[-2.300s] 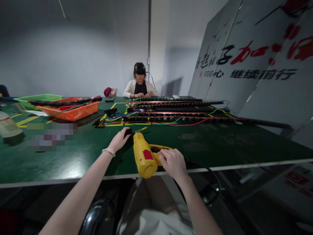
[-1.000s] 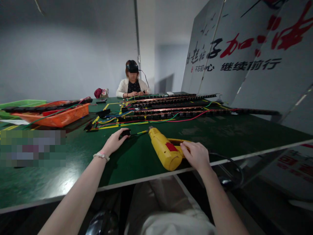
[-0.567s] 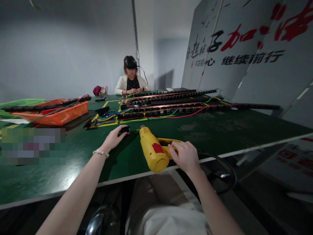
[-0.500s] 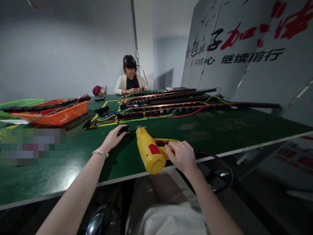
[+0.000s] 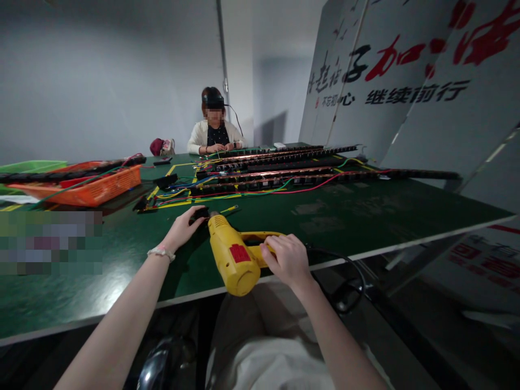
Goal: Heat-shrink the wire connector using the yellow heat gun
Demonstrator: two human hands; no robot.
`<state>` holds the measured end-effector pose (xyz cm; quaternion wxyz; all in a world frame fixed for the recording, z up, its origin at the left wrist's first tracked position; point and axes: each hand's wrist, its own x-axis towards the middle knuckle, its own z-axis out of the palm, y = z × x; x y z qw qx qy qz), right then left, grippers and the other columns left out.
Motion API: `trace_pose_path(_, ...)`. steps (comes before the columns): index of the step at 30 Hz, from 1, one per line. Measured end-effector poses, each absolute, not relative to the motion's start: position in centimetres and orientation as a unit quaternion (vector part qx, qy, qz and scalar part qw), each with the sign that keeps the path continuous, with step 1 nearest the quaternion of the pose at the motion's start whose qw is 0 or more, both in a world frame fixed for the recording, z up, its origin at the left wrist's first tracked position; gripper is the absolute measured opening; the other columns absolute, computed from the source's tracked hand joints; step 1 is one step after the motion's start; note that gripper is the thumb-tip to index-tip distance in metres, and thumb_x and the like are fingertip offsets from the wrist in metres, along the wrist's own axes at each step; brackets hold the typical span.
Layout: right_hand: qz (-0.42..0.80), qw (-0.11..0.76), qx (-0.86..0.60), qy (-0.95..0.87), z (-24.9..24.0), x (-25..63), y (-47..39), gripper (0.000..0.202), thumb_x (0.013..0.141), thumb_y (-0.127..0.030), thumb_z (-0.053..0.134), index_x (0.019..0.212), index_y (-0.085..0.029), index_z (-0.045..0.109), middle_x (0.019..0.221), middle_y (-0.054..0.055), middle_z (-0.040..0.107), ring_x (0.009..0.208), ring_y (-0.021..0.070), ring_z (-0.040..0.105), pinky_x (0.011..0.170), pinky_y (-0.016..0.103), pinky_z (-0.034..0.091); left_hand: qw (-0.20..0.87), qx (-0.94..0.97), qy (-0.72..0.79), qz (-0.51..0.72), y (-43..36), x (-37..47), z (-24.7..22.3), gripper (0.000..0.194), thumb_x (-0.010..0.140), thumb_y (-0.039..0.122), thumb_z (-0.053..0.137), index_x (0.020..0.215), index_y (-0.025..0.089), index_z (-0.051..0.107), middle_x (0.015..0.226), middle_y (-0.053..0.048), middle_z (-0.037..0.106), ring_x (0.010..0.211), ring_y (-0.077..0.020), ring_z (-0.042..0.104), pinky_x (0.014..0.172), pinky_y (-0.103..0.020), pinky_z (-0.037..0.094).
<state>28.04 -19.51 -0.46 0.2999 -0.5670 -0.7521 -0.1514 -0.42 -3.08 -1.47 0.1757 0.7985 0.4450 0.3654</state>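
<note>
Moved: since half a second back the gun [image 5: 232, 256] has swung its nozzle left, right up to the black part [image 5: 200, 214] under my left fingers; a second ago that nozzle stood well off to the right of it.
Basket: orange basket [image 5: 91, 190] at far left on the green table [image 5: 365, 216], black strips lying across its top, a green tray [image 5: 34, 166] behind it.
Left hand: my left hand [image 5: 182, 228] lies flat on the table, bead bracelet [image 5: 161, 252] at the wrist, fingers curled over the small black part and pinning it down; they are closed on it, though the part is mostly hidden under them.
Wire: a thin green-yellow wire [image 5: 229, 208] runs away from the part toward the right.
Gun: yellow with a red label, lying near the table's front edge, nozzle touching or just short of the part; I cannot tell which.
Right hand: my right hand [image 5: 286, 259] is clamped round the gun's handle, fingers wrapped over it.
Cord: a black cord [image 5: 345, 273] loops off the table edge behind my right hand.
Strips: long black strips [image 5: 284, 173] with red, green, blue and yellow wires lie across the middle of the table.
Person: a person [image 5: 213, 132] sits at the far end, hands on the table.
Board: a white board [image 5: 406, 86] with red and black writing leans at the right.
</note>
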Motion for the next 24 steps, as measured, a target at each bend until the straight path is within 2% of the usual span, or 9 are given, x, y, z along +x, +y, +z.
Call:
trace_pose_path(8, -0.145, 0.300, -0.558, -0.760, -0.4, 28.2, -19.5, 0.040, 0.097, -0.036, 0.030, 0.067, -0.021, 0.052, 0.066, 0.001, 0.061, 0.066, 0.0134, 0.053, 0.067, 0.030, 0.026, 0.182, 0.801, 0.438, 0.364, -2.9, -0.6, -1.7, 0.048, 0.086, 0.045, 0.051, 0.128, 0.022, 0.052, 0.122, -0.008, 0.063, 0.110, -0.0234, 0.060, 0.097, -0.039, 0.047)
trace_pose_path(16, -0.137, 0.300, -0.555, -0.764, -0.2, 28.3, -19.5, 0.039, 0.096, -0.036, 0.032, 0.068, -0.021, 0.053, 0.066, 0.002, 0.062, 0.067, 0.0138, 0.055, 0.067, 0.029, 0.027, 0.156, 0.805, 0.443, 0.362, -3.1, -0.6, -1.7, 0.049, 0.087, 0.044, 0.047, 0.130, 0.021, 0.051, 0.124, -0.010, 0.062, 0.111, -0.0251, 0.059, 0.097, -0.043, 0.047)
trace_pose_path(24, -0.128, 0.306, -0.543, -0.772, -0.2, 31.0, -19.1, 0.036, 0.097, -0.035, 0.034, 0.070, -0.021, 0.054, 0.068, 0.001, 0.064, 0.068, 0.0132, 0.057, 0.067, 0.027, 0.029, 0.133, 0.817, 0.452, 0.334, -4.2, -0.1, -1.2, 0.048, 0.088, 0.046, 0.045, 0.131, 0.025, 0.051, 0.125, -0.006, 0.062, 0.109, -0.0246, 0.061, 0.096, -0.040, 0.047)
